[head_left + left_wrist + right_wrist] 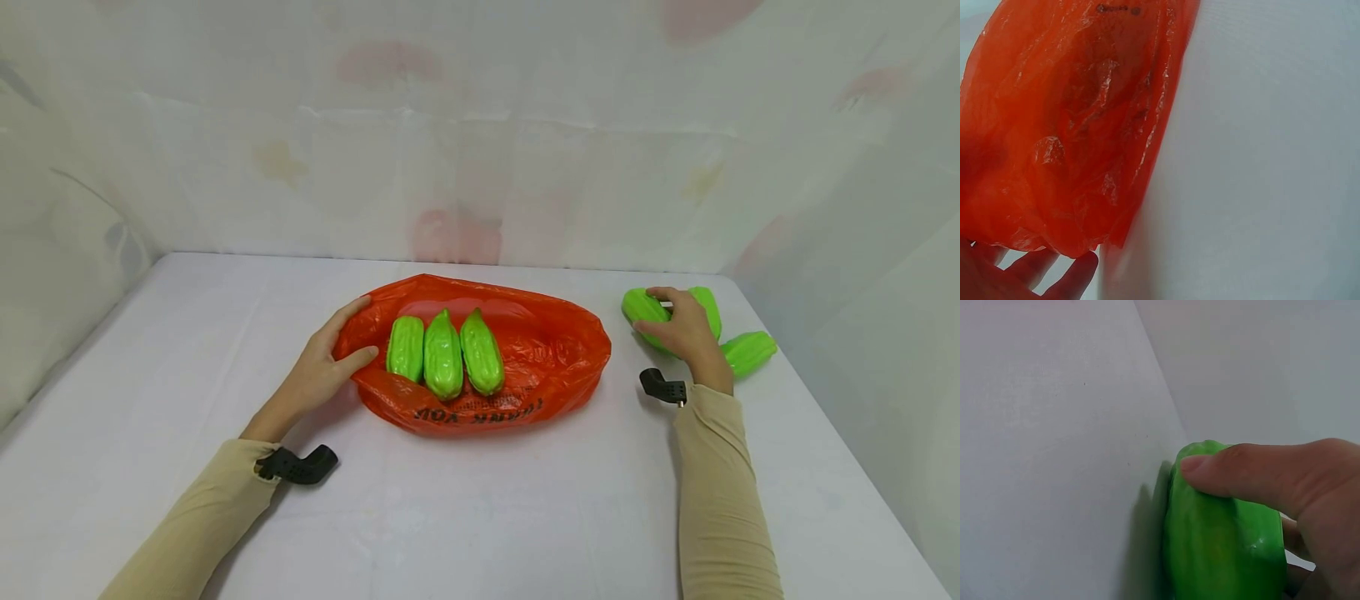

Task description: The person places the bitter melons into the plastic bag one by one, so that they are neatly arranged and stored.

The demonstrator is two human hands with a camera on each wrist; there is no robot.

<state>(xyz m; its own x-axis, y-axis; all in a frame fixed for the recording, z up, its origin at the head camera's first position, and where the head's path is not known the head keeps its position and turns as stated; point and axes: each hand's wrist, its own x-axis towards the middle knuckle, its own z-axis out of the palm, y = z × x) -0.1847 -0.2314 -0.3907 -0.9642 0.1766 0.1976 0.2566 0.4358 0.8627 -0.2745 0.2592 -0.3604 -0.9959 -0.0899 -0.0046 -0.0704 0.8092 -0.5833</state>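
Note:
A red plastic bag (555, 342) lies with its mouth wide. Side by side in it are three bright green, ribbed bitter melons (442, 358). My left hand (318, 375) holds the bag's left end, thumb over the rim and fingers along the outside; in the left wrist view its fingertips meet the red film (1054, 156). At the right, my right hand (684, 325) grips another bitter melon (643, 307), thumb across its near side in the right wrist view. Two more melons lie by that hand, one behind it (707, 308) and one to its right (750, 353).
The white-covered table (510, 508) ends at a pale patterned cloth (525, 192) behind and at the sides. Black wrist-camera mounts stick out from the left sleeve (202, 508) and right sleeve (723, 500).

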